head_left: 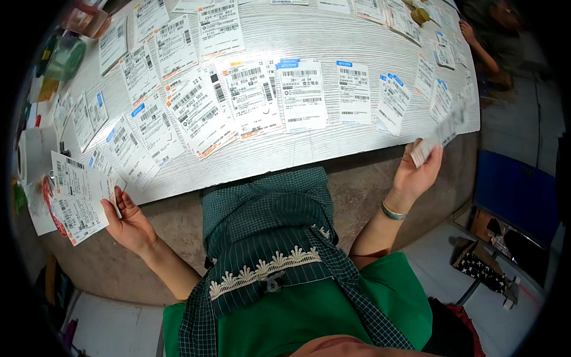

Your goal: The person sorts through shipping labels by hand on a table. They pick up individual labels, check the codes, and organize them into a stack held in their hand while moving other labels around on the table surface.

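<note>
At the table's left corner, my left hand [132,225] is closed on a fanned bunch of shipping labels [82,205], white slips with barcodes and orange marks. Beyond the front right edge, my right hand [419,174] pinches a shipping label slip [445,134] that is smeared by motion; whether it is one slip or several I cannot tell. Between my hands, rows of label piles lie on the table. Among them are a thick orange-marked pile [199,113], a blue-tabbed pile [302,98] and a narrower blue-tabbed pile [354,95].
The white wood-grain table [285,153] has its front edge close to my apron. Clear cups [66,58] stand at the far left, near a white roll [31,152]. Another person's arm [479,50] is past the far right edge. A blue panel [516,196] stands at right.
</note>
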Motion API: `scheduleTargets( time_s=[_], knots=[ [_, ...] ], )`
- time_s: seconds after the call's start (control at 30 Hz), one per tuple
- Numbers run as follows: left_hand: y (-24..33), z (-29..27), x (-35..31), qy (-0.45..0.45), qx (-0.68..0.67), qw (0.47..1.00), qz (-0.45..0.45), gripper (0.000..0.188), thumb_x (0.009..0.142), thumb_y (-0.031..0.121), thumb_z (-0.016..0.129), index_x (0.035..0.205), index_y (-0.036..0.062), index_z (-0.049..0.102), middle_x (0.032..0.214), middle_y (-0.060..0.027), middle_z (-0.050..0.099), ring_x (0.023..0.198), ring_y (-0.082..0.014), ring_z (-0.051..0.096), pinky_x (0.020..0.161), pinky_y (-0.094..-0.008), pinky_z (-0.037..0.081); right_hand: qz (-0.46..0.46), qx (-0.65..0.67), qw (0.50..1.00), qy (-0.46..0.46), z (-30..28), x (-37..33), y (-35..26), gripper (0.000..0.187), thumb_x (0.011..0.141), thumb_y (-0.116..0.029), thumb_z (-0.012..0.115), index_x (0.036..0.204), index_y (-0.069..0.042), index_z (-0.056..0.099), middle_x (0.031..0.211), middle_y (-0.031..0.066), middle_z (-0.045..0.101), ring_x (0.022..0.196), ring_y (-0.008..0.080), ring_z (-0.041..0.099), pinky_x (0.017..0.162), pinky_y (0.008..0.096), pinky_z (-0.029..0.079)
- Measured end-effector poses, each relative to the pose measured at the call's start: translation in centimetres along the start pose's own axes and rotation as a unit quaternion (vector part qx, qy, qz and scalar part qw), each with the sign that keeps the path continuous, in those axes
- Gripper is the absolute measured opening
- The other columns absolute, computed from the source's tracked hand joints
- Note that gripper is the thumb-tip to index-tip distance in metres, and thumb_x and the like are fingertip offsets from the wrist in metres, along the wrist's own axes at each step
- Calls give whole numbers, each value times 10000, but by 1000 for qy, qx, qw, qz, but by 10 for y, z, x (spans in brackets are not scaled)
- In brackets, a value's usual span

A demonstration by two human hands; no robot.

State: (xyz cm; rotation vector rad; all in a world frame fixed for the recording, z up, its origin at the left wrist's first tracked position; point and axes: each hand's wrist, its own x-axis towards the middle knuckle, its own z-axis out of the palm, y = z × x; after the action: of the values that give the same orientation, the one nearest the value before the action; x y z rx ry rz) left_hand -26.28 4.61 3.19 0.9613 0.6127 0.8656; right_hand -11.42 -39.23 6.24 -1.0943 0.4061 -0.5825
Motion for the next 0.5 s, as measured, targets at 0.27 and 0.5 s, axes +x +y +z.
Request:
scheduleTargets(
  time_s=[0.27,0.5],
  knots=[
    [-16,4,-17,-51,17,996,-66,285,910,129,458,1105,-78,459,948,-159,602,845,-171,608,727,-242,514,30,-276,937,-213,12,19,47,144,897,-118,495,891,18,543,793,-7,561,699,30,456,622,184,389],
    [-30,64,-76,-112,83,970,-197,347,900,131,464,1166,-76,385,969,-165,581,718,-182,620,598,-250,538,-215,-687,670,-182,30,8,76,233,767,-227,617,790,-12,530,702,90,562,679,262,553,586,361,428]
  ],
)
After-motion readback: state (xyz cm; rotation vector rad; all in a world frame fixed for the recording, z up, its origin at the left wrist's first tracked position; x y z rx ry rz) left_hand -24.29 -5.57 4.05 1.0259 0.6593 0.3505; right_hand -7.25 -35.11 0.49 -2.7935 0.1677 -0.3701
